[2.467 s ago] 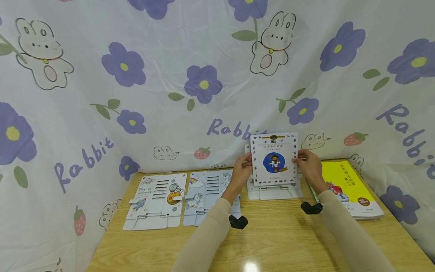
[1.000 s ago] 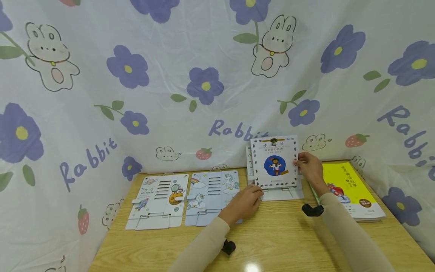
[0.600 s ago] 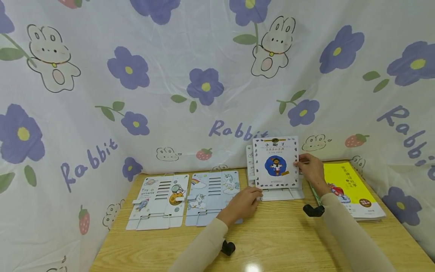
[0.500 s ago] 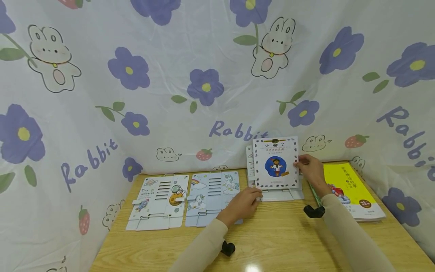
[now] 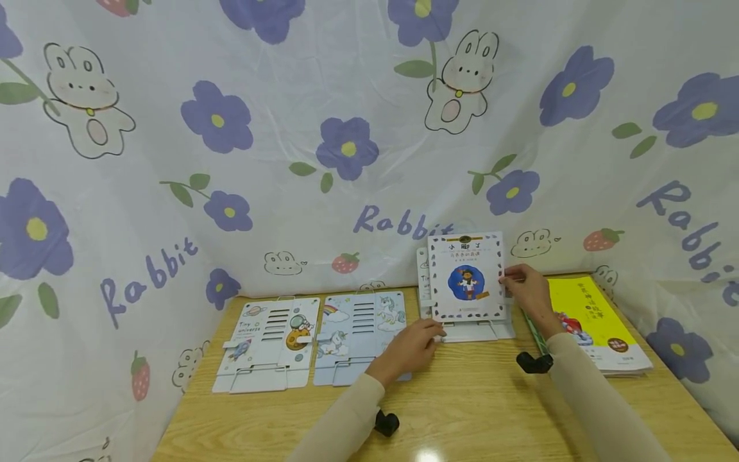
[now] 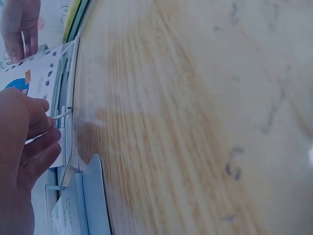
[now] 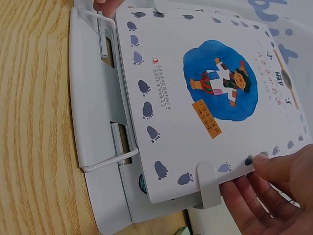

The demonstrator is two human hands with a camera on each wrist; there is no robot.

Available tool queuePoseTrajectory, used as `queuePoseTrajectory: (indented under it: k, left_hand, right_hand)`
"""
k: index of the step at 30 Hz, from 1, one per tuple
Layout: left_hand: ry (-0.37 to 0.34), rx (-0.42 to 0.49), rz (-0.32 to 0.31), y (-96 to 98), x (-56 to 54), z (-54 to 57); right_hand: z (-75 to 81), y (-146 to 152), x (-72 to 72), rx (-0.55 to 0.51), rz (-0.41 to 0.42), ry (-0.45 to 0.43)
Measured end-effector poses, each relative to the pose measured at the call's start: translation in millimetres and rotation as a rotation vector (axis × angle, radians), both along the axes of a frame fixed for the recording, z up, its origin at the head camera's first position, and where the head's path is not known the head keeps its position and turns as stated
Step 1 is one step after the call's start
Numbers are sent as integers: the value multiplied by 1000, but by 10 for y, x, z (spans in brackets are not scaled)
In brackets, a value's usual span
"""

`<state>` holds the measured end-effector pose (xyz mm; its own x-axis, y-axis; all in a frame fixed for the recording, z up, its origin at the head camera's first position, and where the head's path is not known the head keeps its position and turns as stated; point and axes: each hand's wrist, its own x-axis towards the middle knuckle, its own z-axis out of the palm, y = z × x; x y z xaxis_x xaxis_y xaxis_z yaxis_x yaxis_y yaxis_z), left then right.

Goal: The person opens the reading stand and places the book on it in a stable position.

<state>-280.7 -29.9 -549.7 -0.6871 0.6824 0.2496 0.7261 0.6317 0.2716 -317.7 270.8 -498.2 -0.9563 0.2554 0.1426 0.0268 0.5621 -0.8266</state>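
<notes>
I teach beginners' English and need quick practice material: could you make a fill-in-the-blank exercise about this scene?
1. The white book shows a figure on a ____ patch.
2. The person's ____ hand pinches that book's side edge.
3. The leftmost stand reads "Tiny ____".
4. The far-right book has a mostly ____ cover.

Missing words: blue; right; universe; yellow.
</notes>
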Motion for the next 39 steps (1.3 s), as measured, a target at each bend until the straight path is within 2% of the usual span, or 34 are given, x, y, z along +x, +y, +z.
queuePoseTrajectory:
  k: [4,10,14,22,27,31,36,39]
  left_hand:
    - [-19,86,25,-42,27,-3]
    - [-133,223,93,-165,34,8]
    - [-184,317,123,-295,17,53]
    - [-177,517,203,-647,38,115]
    - [-173,592,298,-917,50,126]
    - [-161,645,399,-1117,34,144]
    - [-137,654,522,-1329,18,147]
    - [-150,639,576,-1427,1,143]
  right_hand:
    - [7,-2,47,-16,-13,32]
    - [42,-48,141,-32,-23,44]
    - [64,-130,215,-53,36,76]
    - [0,-397,357,-68,183,107]
    - [-39,-617,416,-118,263,100]
    - [-80,-781,439,-128,309,85]
    - [-146,-1003,474,-137,345,64]
    - [-178,-1146,502,-144,363,57]
